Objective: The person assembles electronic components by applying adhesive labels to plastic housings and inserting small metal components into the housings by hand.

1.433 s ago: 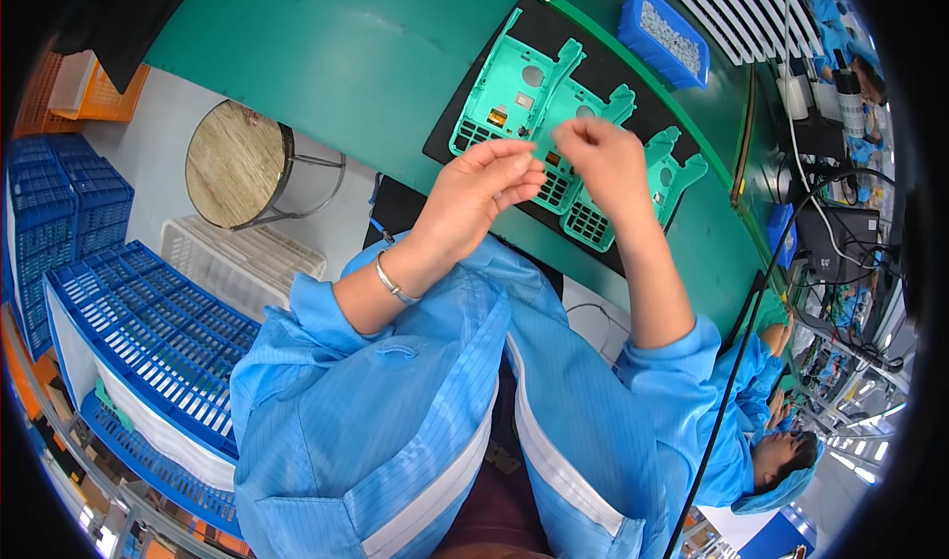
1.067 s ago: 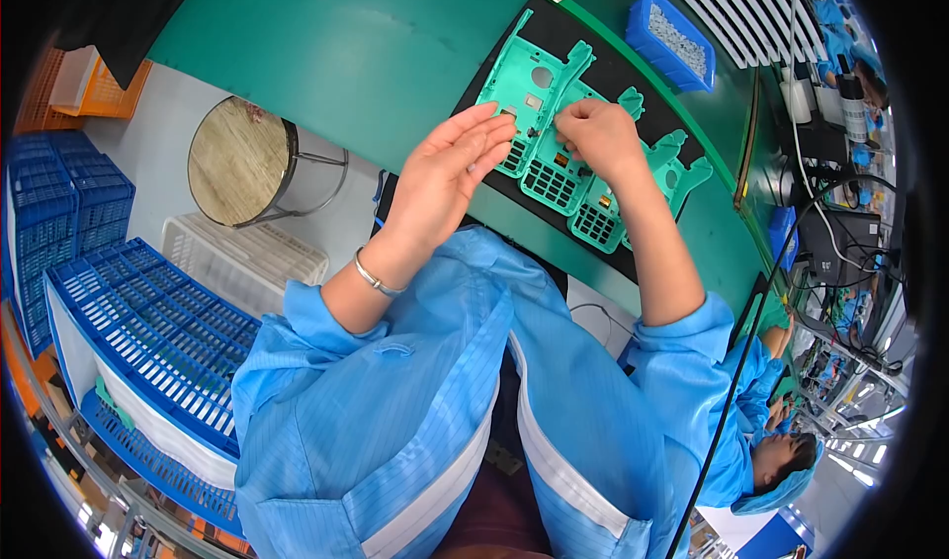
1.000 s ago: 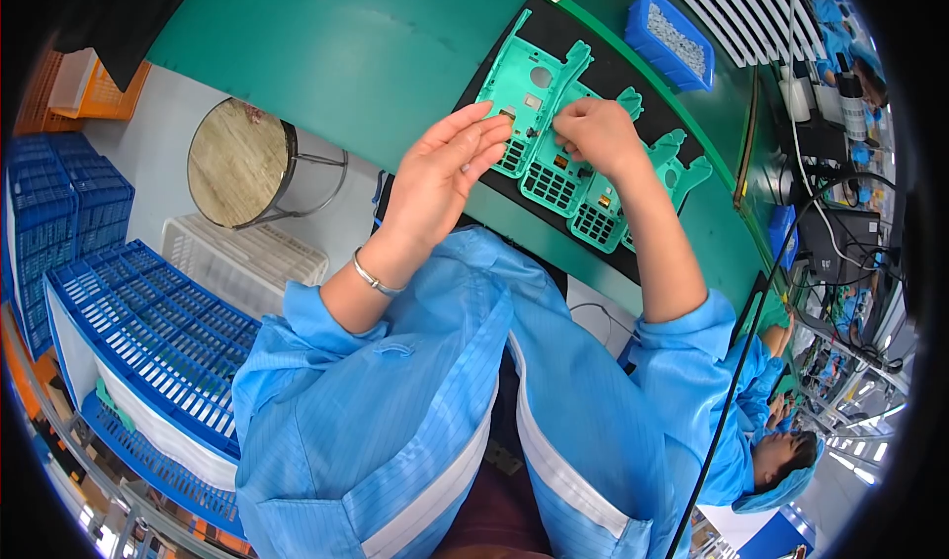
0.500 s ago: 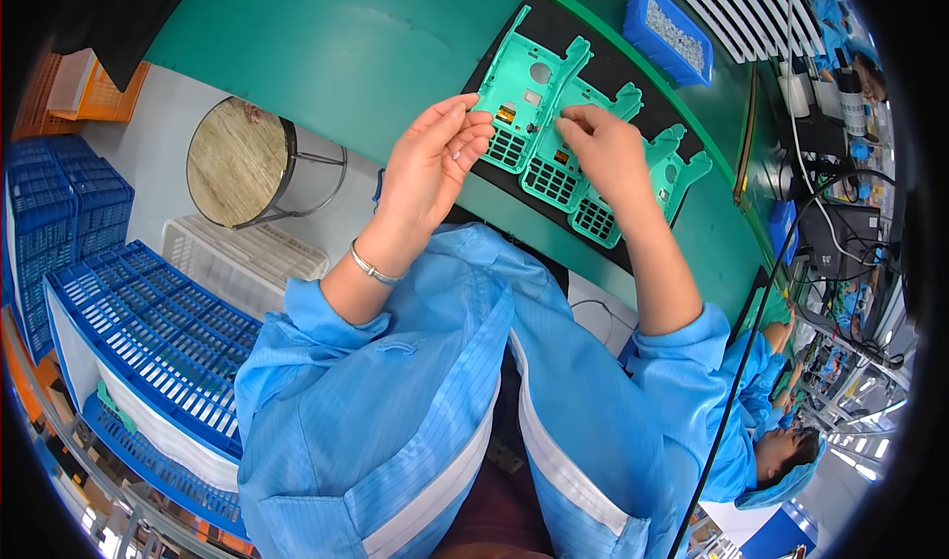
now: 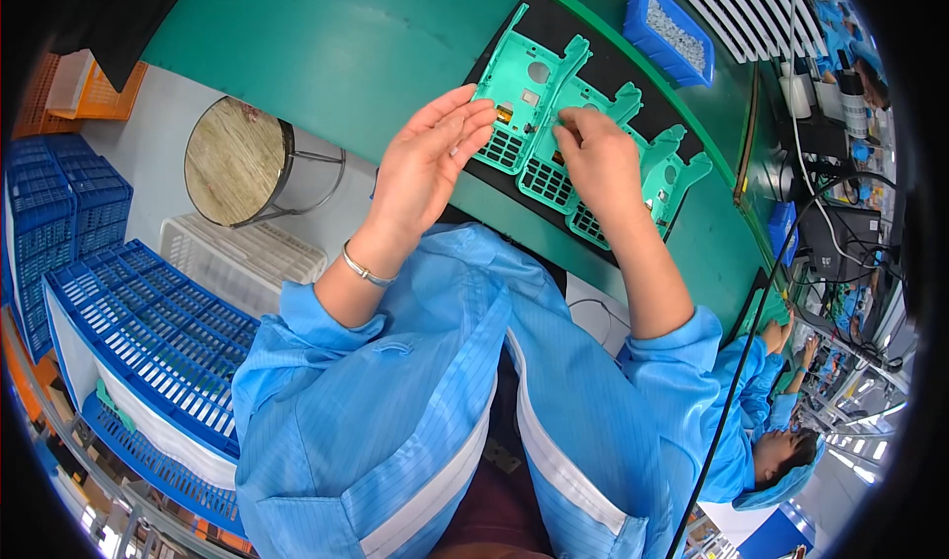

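Note:
Several green plastic housings (image 5: 539,72) with grid-like openings lie side by side on a black mat (image 5: 512,27). My left hand (image 5: 430,159) is at the left edge of the leftmost housing, palm partly turned up. Its fingers are loosely stretched and I see nothing held in them. Over the second housing (image 5: 546,178), my right hand (image 5: 601,159) points down with thumb and fingers pinched together. Whatever its fingertips may hold is hidden. A small amber-coloured piece (image 5: 504,113) sits inside the leftmost housing, between my hands.
Beyond the mat, a blue bin (image 5: 641,37) of small pale parts stands on the green table (image 5: 326,55). On my left are a round stool (image 5: 237,162), a white crate (image 5: 213,258) and blue crates (image 5: 148,327). A co-worker (image 5: 756,430) sits at right.
My left hand's fingers have loosened from a pinch and straightened. The right hand has shifted slightly left over the second housing, its fingers still together. The housings stay in place.

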A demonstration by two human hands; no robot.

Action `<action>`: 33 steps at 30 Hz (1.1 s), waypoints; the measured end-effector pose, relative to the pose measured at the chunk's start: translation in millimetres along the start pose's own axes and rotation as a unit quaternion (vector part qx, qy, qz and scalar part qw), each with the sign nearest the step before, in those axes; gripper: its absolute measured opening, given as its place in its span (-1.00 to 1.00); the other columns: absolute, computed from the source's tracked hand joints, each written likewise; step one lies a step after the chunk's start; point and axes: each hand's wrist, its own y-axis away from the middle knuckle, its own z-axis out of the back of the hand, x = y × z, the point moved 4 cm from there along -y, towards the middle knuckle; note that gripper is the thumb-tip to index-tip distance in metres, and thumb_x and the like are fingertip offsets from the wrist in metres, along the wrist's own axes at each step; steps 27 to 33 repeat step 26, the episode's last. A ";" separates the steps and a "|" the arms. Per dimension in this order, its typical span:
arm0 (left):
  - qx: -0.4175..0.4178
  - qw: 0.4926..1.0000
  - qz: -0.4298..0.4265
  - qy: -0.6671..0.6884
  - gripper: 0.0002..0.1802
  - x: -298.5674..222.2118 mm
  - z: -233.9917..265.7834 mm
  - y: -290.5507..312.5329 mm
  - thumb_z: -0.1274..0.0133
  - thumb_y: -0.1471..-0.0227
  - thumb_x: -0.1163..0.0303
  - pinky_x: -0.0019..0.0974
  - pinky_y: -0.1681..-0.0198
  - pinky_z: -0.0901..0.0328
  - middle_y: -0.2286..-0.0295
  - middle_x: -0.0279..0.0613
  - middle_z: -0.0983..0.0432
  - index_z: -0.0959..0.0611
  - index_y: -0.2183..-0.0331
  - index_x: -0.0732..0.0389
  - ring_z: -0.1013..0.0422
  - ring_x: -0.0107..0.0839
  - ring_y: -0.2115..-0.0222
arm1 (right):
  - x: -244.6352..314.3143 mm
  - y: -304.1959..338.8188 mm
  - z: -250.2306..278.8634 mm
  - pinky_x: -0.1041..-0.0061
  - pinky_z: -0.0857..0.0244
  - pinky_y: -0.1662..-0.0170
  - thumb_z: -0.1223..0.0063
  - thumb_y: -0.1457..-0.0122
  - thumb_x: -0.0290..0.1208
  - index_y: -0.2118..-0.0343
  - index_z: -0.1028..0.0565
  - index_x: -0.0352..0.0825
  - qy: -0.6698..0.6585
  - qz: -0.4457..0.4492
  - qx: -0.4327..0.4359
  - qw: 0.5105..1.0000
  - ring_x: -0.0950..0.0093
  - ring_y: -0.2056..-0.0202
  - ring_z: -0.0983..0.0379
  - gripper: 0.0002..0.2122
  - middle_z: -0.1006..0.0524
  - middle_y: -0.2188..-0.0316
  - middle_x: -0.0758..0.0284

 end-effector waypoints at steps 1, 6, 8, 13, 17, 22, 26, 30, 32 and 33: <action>0.000 1.000 0.001 0.000 -0.62 0.4 1.9 -0.3 0.14 -0.17 0.51 -0.39 0.00 -0.34 0.13 0.02 -0.44 -0.35 -0.02 0.43 -0.43 -0.37 0.12 | 1.4 -0.8 0.0 0.29 -0.37 0.30 -0.04 -0.05 -0.45 0.39 -0.53 -0.33 0.008 0.023 -0.006 1.000 0.18 0.38 -0.48 -0.90 -0.53 0.41 0.16; -0.019 0.999 -0.001 -0.027 -0.60 -0.3 6.8 -0.8 0.13 -0.18 0.50 -0.38 -0.03 -0.33 0.09 0.04 -0.41 -0.33 -0.04 0.44 -0.40 -0.36 0.07 | -2.1 -6.7 -1.4 0.31 -0.37 0.37 -0.05 -0.05 -0.42 0.42 -0.54 -0.30 0.061 0.047 -0.011 0.997 0.22 0.45 -0.48 -0.90 -0.53 0.47 0.19; -0.015 1.000 -0.005 -0.007 -0.60 -3.9 2.7 0.0 0.13 -0.19 0.48 -0.40 -0.01 -0.34 0.10 0.04 -0.42 -0.34 -0.04 0.43 -0.41 -0.38 0.09 | -2.3 -12.8 2.0 0.35 -0.38 0.38 -0.05 -0.04 -0.41 0.42 -0.54 -0.31 0.054 0.044 -0.015 0.997 0.26 0.48 -0.49 -0.89 -0.53 0.50 0.21; -0.004 1.000 -0.012 0.005 -0.65 -5.9 1.6 2.2 0.13 -0.20 0.45 -0.42 0.05 -0.38 0.14 0.02 -0.45 -0.37 0.00 0.40 -0.44 -0.39 0.14 | -18.8 -29.8 2.9 0.55 -0.34 0.45 -0.04 0.02 -0.35 0.48 -0.53 -0.40 -0.190 -0.257 0.163 0.934 0.53 0.56 -0.44 -0.81 -0.50 0.61 0.32; -0.010 1.000 -0.013 -0.006 -0.72 -2.2 14.9 1.1 0.10 -0.20 0.42 -0.51 0.18 -0.42 0.24 -0.09 -0.51 -0.45 0.10 0.36 -0.48 -0.49 0.25 | -15.9 -37.3 -0.9 0.59 -0.28 0.54 -0.05 0.07 -0.37 0.59 -0.48 -0.38 -0.211 -0.293 0.239 0.901 0.60 0.62 -0.36 -0.84 -0.43 0.66 0.40; 0.023 1.000 0.015 -0.005 -0.71 -3.6 24.3 -0.7 0.06 -0.19 0.35 -0.54 0.29 -0.40 0.35 -0.19 -0.53 -0.48 0.11 0.32 -0.47 -0.54 0.37 | -20.1 -50.2 -3.2 0.59 -0.26 0.56 -0.04 0.09 -0.39 0.62 -0.46 -0.38 -0.184 -0.295 0.302 0.888 0.60 0.62 -0.36 -0.85 -0.43 0.67 0.40; -0.038 0.998 0.009 -0.043 -0.60 -5.4 14.7 2.5 0.02 -0.17 0.34 -0.58 0.30 -0.38 0.35 -0.23 -0.53 -0.44 0.00 0.31 -0.47 -0.54 0.37 | -21.6 -45.8 -4.3 0.58 -0.27 0.55 -0.03 0.09 -0.41 0.60 -0.48 -0.38 -0.199 -0.292 0.291 0.889 0.58 0.62 -0.37 -0.86 -0.44 0.65 0.39; -0.038 0.998 0.009 -0.043 -0.60 -5.4 14.7 2.5 0.02 -0.17 0.34 -0.58 0.30 -0.38 0.35 -0.23 -0.53 -0.44 0.00 0.31 -0.47 -0.54 0.37 | -21.6 -45.8 -4.3 0.58 -0.27 0.55 -0.03 0.09 -0.41 0.60 -0.48 -0.38 -0.199 -0.292 0.291 0.889 0.58 0.62 -0.37 -0.86 -0.44 0.65 0.39; -0.038 0.998 0.009 -0.043 -0.60 -5.4 14.7 2.5 0.02 -0.17 0.34 -0.58 0.30 -0.38 0.35 -0.23 -0.53 -0.44 0.00 0.31 -0.47 -0.54 0.37 | -21.6 -45.8 -4.3 0.58 -0.27 0.55 -0.03 0.09 -0.41 0.60 -0.48 -0.38 -0.199 -0.292 0.291 0.889 0.58 0.62 -0.37 -0.86 -0.44 0.65 0.39; -0.038 0.998 0.009 -0.043 -0.60 -5.4 14.7 2.5 0.02 -0.17 0.34 -0.58 0.30 -0.38 0.35 -0.23 -0.53 -0.44 0.00 0.31 -0.47 -0.54 0.37 | -21.6 -45.8 -4.3 0.58 -0.27 0.55 -0.03 0.09 -0.41 0.60 -0.48 -0.38 -0.199 -0.292 0.291 0.889 0.58 0.62 -0.37 -0.86 -0.44 0.65 0.39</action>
